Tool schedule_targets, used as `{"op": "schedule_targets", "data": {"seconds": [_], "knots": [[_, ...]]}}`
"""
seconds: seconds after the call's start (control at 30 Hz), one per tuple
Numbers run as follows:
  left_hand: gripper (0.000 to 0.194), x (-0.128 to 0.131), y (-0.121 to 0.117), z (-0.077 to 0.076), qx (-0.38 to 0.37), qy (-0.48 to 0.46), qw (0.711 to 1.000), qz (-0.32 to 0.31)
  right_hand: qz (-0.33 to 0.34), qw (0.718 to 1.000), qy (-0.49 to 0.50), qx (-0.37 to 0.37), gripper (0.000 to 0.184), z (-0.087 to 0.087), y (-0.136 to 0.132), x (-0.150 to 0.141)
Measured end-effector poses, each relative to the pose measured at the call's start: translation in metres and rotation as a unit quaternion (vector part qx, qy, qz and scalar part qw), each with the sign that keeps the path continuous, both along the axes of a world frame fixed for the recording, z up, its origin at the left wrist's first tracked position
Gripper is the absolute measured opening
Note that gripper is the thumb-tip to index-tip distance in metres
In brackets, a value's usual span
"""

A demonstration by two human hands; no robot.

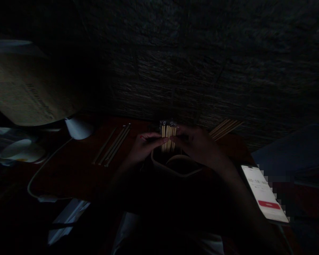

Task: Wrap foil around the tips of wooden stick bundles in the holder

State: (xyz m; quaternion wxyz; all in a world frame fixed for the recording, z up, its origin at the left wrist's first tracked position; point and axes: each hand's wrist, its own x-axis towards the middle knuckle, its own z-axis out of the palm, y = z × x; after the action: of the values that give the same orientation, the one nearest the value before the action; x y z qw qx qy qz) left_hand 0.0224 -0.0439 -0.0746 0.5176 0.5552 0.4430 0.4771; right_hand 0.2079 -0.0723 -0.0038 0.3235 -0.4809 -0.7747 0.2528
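The scene is very dark. Several pale wooden chopsticks (169, 136) stand upright in a bunch, their tops near some crinkled clear plastic (165, 123). My left hand (148, 144) pinches the bunch from the left with thumb and fingers. From the other side, my right hand (195, 141) also grips it, thumb pressed against the sticks. Just below lies an open container (172, 172) with a pale rim; the chopsticks' lower ends reach down into its shadow. A curved edge shows inside it, too dim to name.
Several thin sticks (114, 147) lie left on the table, more wooden sticks (225, 129) at the right by the stone wall (175, 71). A lit phone (264, 193) rests at the right. A printed brown bag (29, 88), a white cone-shaped object (78, 128) and a cable (33, 179) are left.
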Motion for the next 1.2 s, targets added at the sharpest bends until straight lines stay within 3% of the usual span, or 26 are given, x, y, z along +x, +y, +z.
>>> {"op": "schedule_targets", "data": {"seconds": [0.3, 0.7, 1.0, 1.2], "knots": [[0.021, -0.002, 0.001, 0.005, -0.006, 0.013, 1.000, -0.024, -0.008, 1.000, 0.008, 0.004, 0.017, -0.003, 0.001, 0.000], [0.028, -0.004, 0.005, -0.004, -0.035, -0.028, 0.995, -0.085, 0.004, 1.000, 0.008, 0.002, 0.012, -0.001, 0.000, 0.001], [0.027, -0.002, 0.002, 0.001, -0.025, -0.031, 0.996, -0.078, 0.032, 0.997, 0.063, -0.019, 0.018, 0.000, -0.004, 0.007], [0.028, -0.009, 0.000, 0.011, 0.003, -0.010, 0.998, -0.067, -0.003, 1.000, 0.026, 0.012, 0.020, 0.000, -0.003, 0.009]]}}
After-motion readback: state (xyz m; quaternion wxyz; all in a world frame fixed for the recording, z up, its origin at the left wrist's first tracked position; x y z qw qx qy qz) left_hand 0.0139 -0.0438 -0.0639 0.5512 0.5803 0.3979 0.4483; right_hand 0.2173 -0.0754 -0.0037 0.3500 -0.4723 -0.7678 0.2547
